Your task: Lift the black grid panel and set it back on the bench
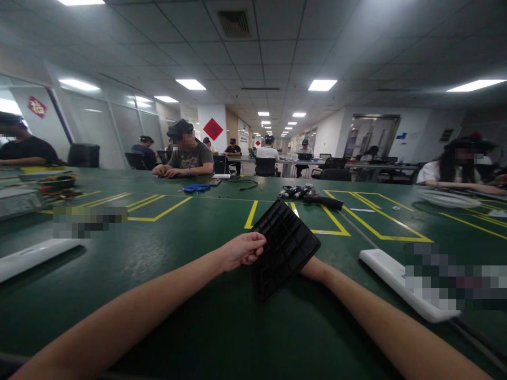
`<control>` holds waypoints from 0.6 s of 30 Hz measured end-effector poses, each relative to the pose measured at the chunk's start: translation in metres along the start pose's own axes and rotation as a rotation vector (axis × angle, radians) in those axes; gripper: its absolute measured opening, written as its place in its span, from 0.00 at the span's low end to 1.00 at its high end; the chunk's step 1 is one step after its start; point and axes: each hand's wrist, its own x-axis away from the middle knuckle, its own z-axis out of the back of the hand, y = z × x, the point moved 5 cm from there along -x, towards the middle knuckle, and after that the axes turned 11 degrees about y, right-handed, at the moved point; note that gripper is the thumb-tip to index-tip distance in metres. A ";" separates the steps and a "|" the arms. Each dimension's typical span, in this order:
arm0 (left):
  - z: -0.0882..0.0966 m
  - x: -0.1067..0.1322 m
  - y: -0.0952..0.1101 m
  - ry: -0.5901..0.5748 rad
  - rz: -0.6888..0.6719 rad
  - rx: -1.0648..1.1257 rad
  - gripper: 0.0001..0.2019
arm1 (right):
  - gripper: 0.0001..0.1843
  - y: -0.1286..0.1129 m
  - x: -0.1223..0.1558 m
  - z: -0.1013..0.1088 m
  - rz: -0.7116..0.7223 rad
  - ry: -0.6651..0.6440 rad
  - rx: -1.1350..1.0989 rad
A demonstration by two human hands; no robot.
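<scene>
Here you are over the green desk [130, 264], with the black compartment tray [291, 243] tilted up above it, right in front of you. Your right hand [311, 268], largely hidden behind, has its grip on the tray. Your left hand [244, 249] pinches its fingertips together at the near-left edge; whether they clasp anything, you cannot tell. Yellow tape [335, 233] lies beyond.

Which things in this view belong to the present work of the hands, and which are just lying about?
In use:
black compartmented tray, apparently held by the mostly hidden right hand
left hand, fingers pinched before the tray

Apparently lying about:
blue item
dark-and-silver bundle
white bar at right
</scene>
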 end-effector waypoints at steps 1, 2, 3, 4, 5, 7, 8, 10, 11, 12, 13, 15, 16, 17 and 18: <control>0.000 0.000 0.000 -0.001 0.003 -0.003 0.11 | 0.22 -0.002 0.000 0.000 0.017 -0.012 0.005; 0.000 0.000 -0.001 0.004 0.004 -0.013 0.11 | 0.22 -0.004 0.000 0.001 0.044 -0.031 0.011; 0.000 -0.001 -0.002 0.016 -0.002 -0.033 0.12 | 0.22 -0.006 0.000 0.001 0.068 -0.046 0.021; 0.001 -0.001 -0.002 0.039 -0.022 -0.065 0.12 | 0.22 -0.007 0.000 0.002 0.083 -0.053 0.035; 0.002 -0.002 -0.002 0.069 -0.056 -0.108 0.12 | 0.23 -0.008 0.000 0.002 0.090 -0.057 0.049; 0.005 -0.003 -0.001 0.139 -0.164 -0.220 0.11 | 0.23 -0.010 0.000 0.003 0.092 -0.049 0.072; 0.006 -0.004 0.001 0.182 -0.232 -0.288 0.11 | 0.24 -0.010 0.000 0.003 0.091 -0.046 0.081; 0.009 -0.002 0.006 0.277 -0.372 -0.441 0.10 | 0.24 -0.011 0.001 0.002 0.088 -0.042 0.088; 0.010 -0.001 0.008 0.325 -0.428 -0.521 0.11 | 0.24 -0.011 0.001 0.001 0.086 -0.042 0.087; 0.011 0.001 0.011 0.369 -0.472 -0.595 0.12 | 0.24 -0.011 0.001 0.001 0.086 -0.041 0.086; 0.011 0.003 0.013 0.403 -0.501 -0.656 0.13 | 0.24 -0.010 0.001 0.000 0.085 -0.040 0.086; 0.010 0.007 0.016 0.424 -0.524 -0.731 0.14 | 0.24 -0.010 0.001 0.000 0.081 -0.031 0.087; 0.009 0.009 0.018 0.420 -0.531 -0.748 0.13 | 0.24 -0.010 0.001 0.000 0.075 -0.026 0.086; 0.007 0.011 0.020 0.405 -0.542 -0.758 0.11 | 0.25 -0.010 0.001 0.000 0.070 -0.026 0.083; 0.005 0.013 0.021 0.385 -0.556 -0.763 0.09 | 0.25 -0.010 0.001 0.000 0.065 -0.029 0.079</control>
